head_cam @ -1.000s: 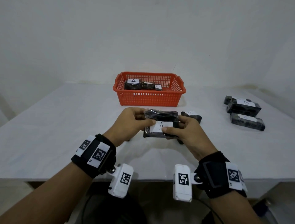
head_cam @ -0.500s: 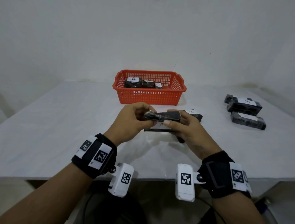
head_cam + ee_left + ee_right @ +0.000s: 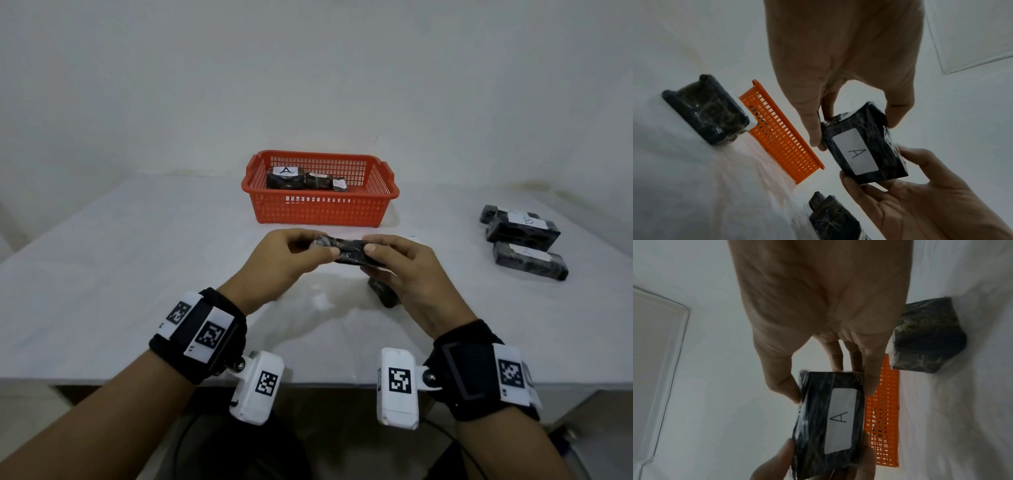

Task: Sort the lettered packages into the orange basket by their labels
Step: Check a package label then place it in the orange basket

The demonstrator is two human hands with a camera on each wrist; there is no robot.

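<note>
While I hold the A-labelled package [image 3: 346, 251] between both hands just short of the orange basket [image 3: 320, 219], its long axis runs side to side, parallel to the basket's near wall; my left hand [image 3: 287, 263] pinches its left end, thumb on the near edge and fingers curled over the far edge, and my right hand [image 3: 407, 270] pinches the right end the same way; both grips are closed on the wrapped block, neither hand free. From the wrist views the white label with its A [image 3: 856, 153] faces down and back toward my wrists, so from my head only the thin dark edge shows. The basket lies straight ahead of my fingers, beyond the package, and the two hands are about equally near to it; I judge either could carry it over the near rim. Inside the basket, toward its left half, sit another A package [image 3: 285, 178] and two smaller dark ones beside it. On the table short of the basket, under my right hand, lies one more wrapped package [image 3: 383, 293]; well off to the basket's right lie further wrapped packages [image 3: 522, 233].
</note>
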